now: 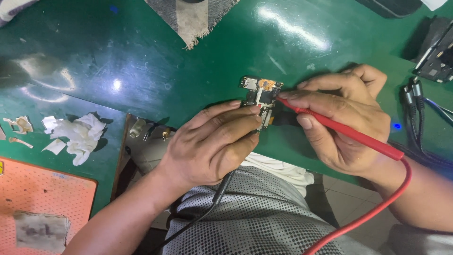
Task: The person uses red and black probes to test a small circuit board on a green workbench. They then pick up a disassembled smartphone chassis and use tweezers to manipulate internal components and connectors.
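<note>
Pinched between the fingertips of the left hand (pixel 210 144), a small circuit board (pixel 261 97) lies on the green table (pixel 141 56), its upper end with a copper-coloured patch sticking out beyond the fingers. That hand is clenched on the board's lower part, and a black lead (pixel 222 186) runs out from under its palm, down across the person's dotted grey clothing (pixel 255 222).

Just right of this grip, the right hand (pixel 342 123) grasps a red probe (pixel 339 127) like a pen, thumb and forefinger closed near its front. The probe's tip touches the board at its right edge, close to the left fingertips. From the probe's rear end a red cable (pixel 377 208) loops down past the wrist toward the lower edge of the view.

Farther right of the hands, black cables (pixel 415 106) lie on the table, with a dark device (pixel 436 54) beyond them. Above the board, at the far edge, lies a frayed grey cloth (pixel 191 16). Well to the left of the grip sits crumpled white tissue (pixel 78 134), and below it an orange mat (pixel 42 203) carrying a worn grey pad (pixel 40 231).
</note>
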